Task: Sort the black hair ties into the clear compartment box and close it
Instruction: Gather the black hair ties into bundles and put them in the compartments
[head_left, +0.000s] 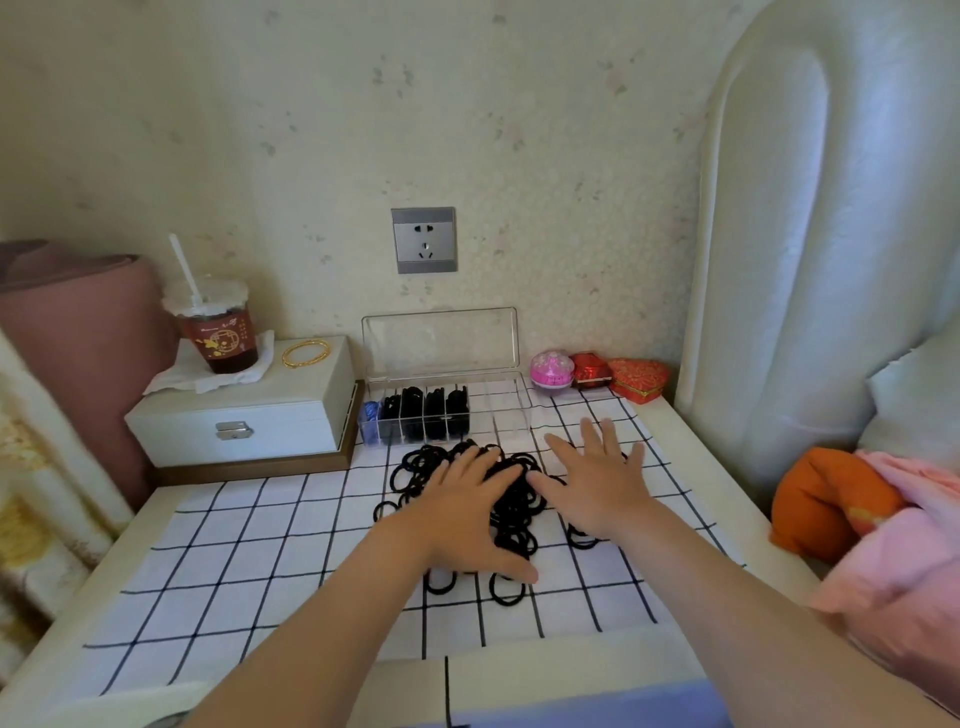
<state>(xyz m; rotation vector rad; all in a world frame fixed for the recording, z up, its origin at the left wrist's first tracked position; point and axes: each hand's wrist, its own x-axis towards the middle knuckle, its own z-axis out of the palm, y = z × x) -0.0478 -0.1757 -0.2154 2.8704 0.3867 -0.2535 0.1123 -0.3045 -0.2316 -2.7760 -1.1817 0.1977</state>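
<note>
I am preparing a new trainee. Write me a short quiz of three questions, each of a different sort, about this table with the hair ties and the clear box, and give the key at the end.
1. True or false: the lid of the clear plastic compartment box is shut.
2. Choose one. The left hand and the right hand are: A) spread flat over the loose pile of black hair ties; B) holding the lid; C) inside the box.
3. Fill the gap: the empty compartments are at the box's ____ end, as the picture shows it.

Key: 1 false; 2 A; 3 right.
</note>
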